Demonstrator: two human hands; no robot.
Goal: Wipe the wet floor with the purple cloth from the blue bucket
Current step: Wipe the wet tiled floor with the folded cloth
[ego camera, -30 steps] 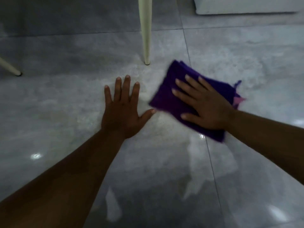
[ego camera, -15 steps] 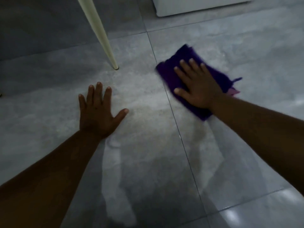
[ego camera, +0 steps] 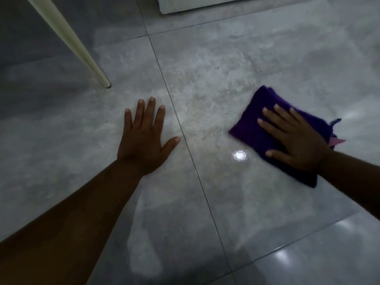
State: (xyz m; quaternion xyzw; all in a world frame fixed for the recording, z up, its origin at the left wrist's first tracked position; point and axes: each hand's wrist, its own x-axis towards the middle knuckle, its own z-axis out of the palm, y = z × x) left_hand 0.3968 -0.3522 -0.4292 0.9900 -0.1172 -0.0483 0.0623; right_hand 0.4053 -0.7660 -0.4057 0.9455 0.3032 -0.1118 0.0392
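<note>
The purple cloth [ego camera: 253,128], folded into a pad, lies flat on the grey tiled floor [ego camera: 205,79] at the right. My right hand [ego camera: 294,138] presses down on it, fingers spread and flat, covering its near half. A pink tag sticks out at the cloth's right edge. My left hand [ego camera: 144,138] rests palm down on the bare tile to the left, fingers apart, holding nothing. The tile between and below my hands shines with a wet film and a bright light reflection. No blue bucket is in view.
A cream furniture leg [ego camera: 82,50] slants down to the floor at the upper left, just beyond my left hand. The white base of some furniture [ego camera: 195,5] sits along the top edge. Grout lines cross the tiles.
My right hand has slid the cloth to the right and nearer to me across the tile. My left hand stays planted; the view has shifted.
</note>
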